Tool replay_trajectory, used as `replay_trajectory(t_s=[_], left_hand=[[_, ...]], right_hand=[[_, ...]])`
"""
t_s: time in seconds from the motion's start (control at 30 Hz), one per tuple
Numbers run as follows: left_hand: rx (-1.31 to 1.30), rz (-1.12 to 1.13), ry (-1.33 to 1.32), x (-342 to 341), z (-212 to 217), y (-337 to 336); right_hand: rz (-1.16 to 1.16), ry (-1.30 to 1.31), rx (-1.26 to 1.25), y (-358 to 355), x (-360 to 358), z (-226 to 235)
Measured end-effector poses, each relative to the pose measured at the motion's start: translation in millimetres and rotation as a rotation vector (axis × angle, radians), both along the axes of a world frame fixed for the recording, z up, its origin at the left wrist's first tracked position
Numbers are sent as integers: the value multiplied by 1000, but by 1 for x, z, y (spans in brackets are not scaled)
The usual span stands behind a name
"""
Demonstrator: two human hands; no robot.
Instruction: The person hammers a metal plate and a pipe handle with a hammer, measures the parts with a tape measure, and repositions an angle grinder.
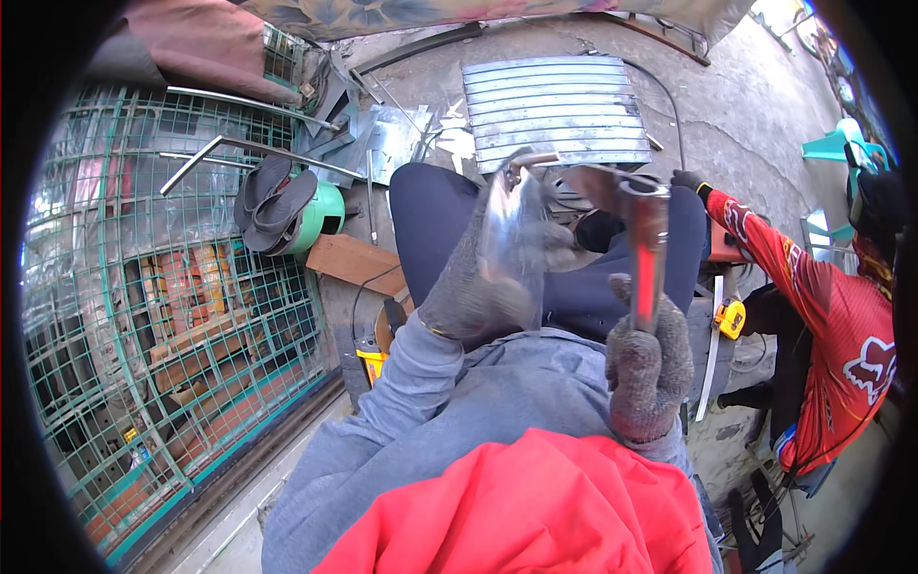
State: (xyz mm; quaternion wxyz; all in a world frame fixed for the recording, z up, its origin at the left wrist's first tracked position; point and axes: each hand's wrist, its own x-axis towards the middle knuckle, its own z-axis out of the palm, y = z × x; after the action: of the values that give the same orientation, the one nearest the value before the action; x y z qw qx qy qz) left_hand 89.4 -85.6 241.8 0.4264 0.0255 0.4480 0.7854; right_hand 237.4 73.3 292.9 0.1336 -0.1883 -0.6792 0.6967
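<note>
L hand (478,287), gloved, fingers pinching thin metal strip (516,225) upright; R hand (648,368) fist wrapped round red-handled hammer (646,244), head prob touching strip top

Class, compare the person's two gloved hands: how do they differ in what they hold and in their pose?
The left hand grips a thin, shiny metal sheet piece, while the right hand holds a red-handled hammer. The left hand reaches further forward over the knees; the right hand sits nearer the body, fist upright. Both wear grey knit gloves.
</note>
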Motion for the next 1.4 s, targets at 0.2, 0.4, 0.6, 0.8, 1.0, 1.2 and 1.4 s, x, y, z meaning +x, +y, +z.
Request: replay_trajectory(t_s=[0.2, 0.4, 0.6, 0.8, 1.0, 1.2, 1.4], left_hand=[[491, -60, -399, 4, 5, -8], [898, -3, -681, 1, 1, -1], [965, -604, -614, -51, -24, -1], [791, -410, -729, -25, -12, -12], [847, -54, -802, -1, -13, -9], [1263, -658, -643, -11, -60, 1], [1103, -429, -833, -6, -76, -3]], right_hand=[[-39, -35, 58, 7, -3, -3], [-47, -32, 87, 2, -5, -5], [-21, -40, 105, -1, -6, -4], [27, -52, 69, 0, -10, 0], [12, -25, 52, -2, -10, 2], [76, -6, -47, 7, -7, 10], [47, -31, 53, 7, 3, -5]])
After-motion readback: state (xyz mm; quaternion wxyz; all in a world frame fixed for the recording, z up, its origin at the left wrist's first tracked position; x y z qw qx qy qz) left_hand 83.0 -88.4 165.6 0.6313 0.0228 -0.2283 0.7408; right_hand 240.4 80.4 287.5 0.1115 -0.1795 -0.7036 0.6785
